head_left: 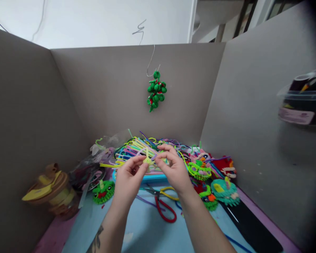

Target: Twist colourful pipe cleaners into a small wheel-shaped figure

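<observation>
Evidently both hands are at work on one small item, raised above the desk (81,232). The left hand (130,172) pinches a pale yellow piece (147,160) between thumb and forefinger, its other fingers curled in. The right hand (175,170) brings thumb and forefinger together at the piece's right edge — whether they grip the yellow or a lilac bit beside it cannot be told — with the remaining fingers loosely bent above. A short yellow end stands up from the piece, between the two hands.

Directly behind the hands, a blue tray (154,178) carries a heap of coloured fuzzy stems (134,146). Below them, between the forearms, lies a pair of scissors (165,210) with one red and one yellow handle loop. Just beside the left hand rests a green figure (103,192) with eyes; farther left stands a lidded jar (64,200). Right of the right hand are further fuzzy figures, including a teal one (224,192), which lies near a long black object (252,225). Well above the hands, a green and red cluster (157,90) hangs from a wire (150,63) against the grey panel (107,88).
</observation>
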A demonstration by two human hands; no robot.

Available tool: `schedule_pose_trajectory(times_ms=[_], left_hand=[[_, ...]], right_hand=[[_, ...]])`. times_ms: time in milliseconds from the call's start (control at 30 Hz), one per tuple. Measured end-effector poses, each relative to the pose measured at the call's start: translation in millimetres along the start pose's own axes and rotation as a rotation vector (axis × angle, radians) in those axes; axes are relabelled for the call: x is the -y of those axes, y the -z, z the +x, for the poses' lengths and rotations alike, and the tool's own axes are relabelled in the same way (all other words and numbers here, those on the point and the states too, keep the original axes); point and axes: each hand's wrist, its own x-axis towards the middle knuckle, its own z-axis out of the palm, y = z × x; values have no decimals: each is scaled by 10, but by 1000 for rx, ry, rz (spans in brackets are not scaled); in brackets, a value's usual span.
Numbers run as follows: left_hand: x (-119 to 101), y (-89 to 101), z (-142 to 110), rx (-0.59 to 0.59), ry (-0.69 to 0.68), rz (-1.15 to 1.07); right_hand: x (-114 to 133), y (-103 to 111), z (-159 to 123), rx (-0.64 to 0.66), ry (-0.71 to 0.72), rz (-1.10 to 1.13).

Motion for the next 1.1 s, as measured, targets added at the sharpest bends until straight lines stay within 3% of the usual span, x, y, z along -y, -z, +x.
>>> schedule_pose_trajectory(times_ms=[233,367,667,833,1100], left_hand=[[22,-15,10,39,-25,-15],[23,3,25,70,34,-91],[0,46,50,38,179,-268],[3,70,68,25,228,-359],[-16,76,88,-23,259,-442]], right_hand=[[-39,-5,8,16,-29,-10],[-58,-11,18,-50,-7,2],[67,-46,-45,-143,225,-355],[76,-101,-76,-65,296,-344],[57,-140,-100,-105,475,-416]])
